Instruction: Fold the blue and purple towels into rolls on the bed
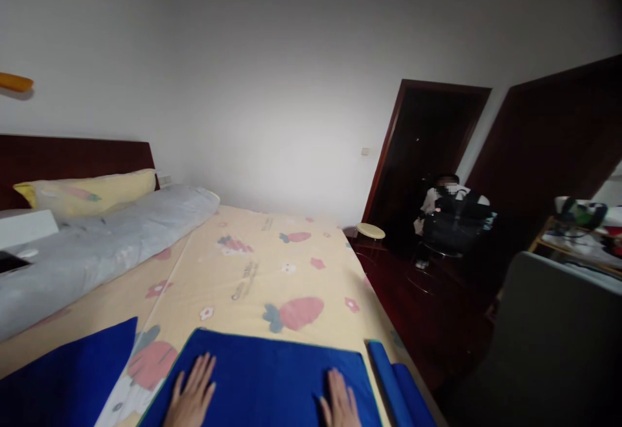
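A blue cloth [272, 381] with a thin green edge lies spread on the bed at the bottom centre. My left hand [192, 393] rests flat on its left part, fingers spread. On the right part lies my right hand [340, 401], palm down, its fingers stretched out and holding nothing. Beside the cloth on the right are a rolled or folded blue cloth [389, 378] and another blue one [413, 398]. A separate blue cloth [72, 375] lies at the lower left, cut off by the frame.
The bed [272, 252] has a strawberry-print sheet. A grey bundle [111, 239] and yellow pillow [102, 194] lie by the headboard. A stool [370, 230], a seated person [430, 203] and a grey chair back [554, 336] are to the right.
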`<move>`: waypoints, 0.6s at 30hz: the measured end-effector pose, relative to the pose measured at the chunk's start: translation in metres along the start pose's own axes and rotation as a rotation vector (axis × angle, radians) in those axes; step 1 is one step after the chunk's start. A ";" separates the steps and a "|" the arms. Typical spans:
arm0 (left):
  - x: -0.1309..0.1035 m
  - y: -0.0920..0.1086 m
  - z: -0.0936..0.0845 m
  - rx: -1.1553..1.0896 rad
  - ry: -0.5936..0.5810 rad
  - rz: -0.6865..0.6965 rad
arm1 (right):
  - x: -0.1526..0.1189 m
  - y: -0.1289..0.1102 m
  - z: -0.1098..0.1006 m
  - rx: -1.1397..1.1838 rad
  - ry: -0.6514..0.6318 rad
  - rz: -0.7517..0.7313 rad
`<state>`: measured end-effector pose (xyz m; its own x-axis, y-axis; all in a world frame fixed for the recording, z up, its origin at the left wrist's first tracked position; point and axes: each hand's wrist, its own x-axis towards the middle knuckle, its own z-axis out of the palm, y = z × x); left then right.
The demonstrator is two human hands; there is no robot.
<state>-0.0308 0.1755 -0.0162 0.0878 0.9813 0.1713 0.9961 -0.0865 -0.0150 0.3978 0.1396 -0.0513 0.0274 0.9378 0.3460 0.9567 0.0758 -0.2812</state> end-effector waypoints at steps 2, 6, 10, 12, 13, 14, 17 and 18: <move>0.008 0.049 0.004 -0.106 0.019 0.257 | 0.013 -0.058 0.021 0.085 -0.124 -0.205; 0.032 0.112 0.008 -0.248 0.031 0.566 | 0.033 -0.127 0.048 0.162 -0.084 -0.330; 0.064 0.074 -0.005 -0.227 -0.083 0.316 | 0.046 -0.073 0.021 0.039 -0.111 -0.096; 0.076 0.034 -0.013 -0.164 -0.139 0.094 | 0.049 -0.022 -0.001 -0.062 -0.132 0.116; 0.079 0.016 -0.015 -0.128 -0.157 0.012 | 0.050 0.002 -0.010 -0.110 -0.137 0.193; 0.082 0.000 -0.016 -0.090 -0.167 -0.051 | 0.049 0.023 -0.016 -0.150 -0.132 0.247; 0.083 -0.029 -0.011 0.010 -0.160 -0.194 | 0.045 0.061 -0.020 -0.213 -0.107 0.318; 0.082 -0.032 -0.009 0.031 -0.155 -0.228 | 0.044 0.066 -0.019 -0.219 -0.105 0.329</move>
<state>-0.0559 0.2575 0.0071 -0.1420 0.9897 0.0206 0.9895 0.1424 -0.0235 0.4673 0.1800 -0.0379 0.3231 0.9304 0.1730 0.9413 -0.2971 -0.1601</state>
